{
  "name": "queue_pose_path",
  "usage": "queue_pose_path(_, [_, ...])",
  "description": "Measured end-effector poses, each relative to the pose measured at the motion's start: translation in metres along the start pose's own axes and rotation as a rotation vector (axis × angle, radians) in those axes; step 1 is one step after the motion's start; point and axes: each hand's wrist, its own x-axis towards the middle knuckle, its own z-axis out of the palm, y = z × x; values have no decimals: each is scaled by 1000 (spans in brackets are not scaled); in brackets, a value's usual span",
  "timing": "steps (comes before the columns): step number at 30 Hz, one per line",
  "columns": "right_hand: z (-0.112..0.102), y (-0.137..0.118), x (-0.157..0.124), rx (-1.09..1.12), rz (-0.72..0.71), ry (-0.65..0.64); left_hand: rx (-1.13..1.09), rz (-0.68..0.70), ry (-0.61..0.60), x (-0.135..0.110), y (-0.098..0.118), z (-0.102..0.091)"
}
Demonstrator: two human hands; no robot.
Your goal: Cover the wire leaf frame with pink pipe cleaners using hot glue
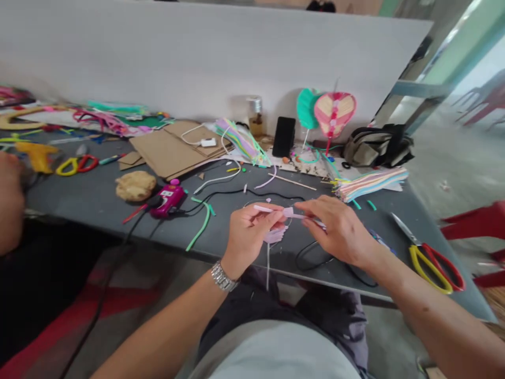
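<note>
My left hand (248, 234) and my right hand (339, 229) meet over the near edge of the dark grey table (98, 200). Both pinch a thin pale pink strip (292, 213) that runs between them. Below my left fingers hangs a small pink folded paper piece (275, 235) on a thin white stick (268, 268). My left wrist wears a metal watch band (223, 277). A black cable (311, 258) loops on the table under my right hand.
A pink glue gun (168, 200) lies left of my hands, green strips (201, 226) beside it. Yellow-and-red scissors (434, 258) lie at right. Cardboard sheets (173, 147), a stack of pastel strips (371, 181), a phone (284, 137) and paper fans (333, 113) sit behind. Another person's arm (10, 200) is at far left.
</note>
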Motion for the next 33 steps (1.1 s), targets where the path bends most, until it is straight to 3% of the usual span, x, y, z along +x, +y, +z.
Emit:
queue_pose_path(3, [16,-23,19,346,136,-68,-25,35,32,-1,1,-19])
queue_pose_path(5, [24,-23,35,428,184,-75,-45,89,108,3,4,-35])
queue_pose_path(8, [35,5,61,348,257,-109,-92,148,277,8,7,-63])
queue_pose_path(11, [54,44,84,58,434,-224,-134,82,368,7,0,-86])
queue_pose_path(15, [87,73,99,-110,492,-263,-146,-118,345,-2,-18,-100])
queue_pose_path(20, [112,73,97,-223,457,-325,-128,-195,309,-5,-30,-103])
queue_pose_path(24, [113,66,96,-270,416,-360,-125,-162,319,0,-35,-105])
queue_pose_path(28, [97,58,96,-262,362,-350,-95,-99,358,6,-40,-106])
queue_pose_path(33, [61,37,81,-124,192,-183,-120,-59,383,19,-36,-101])
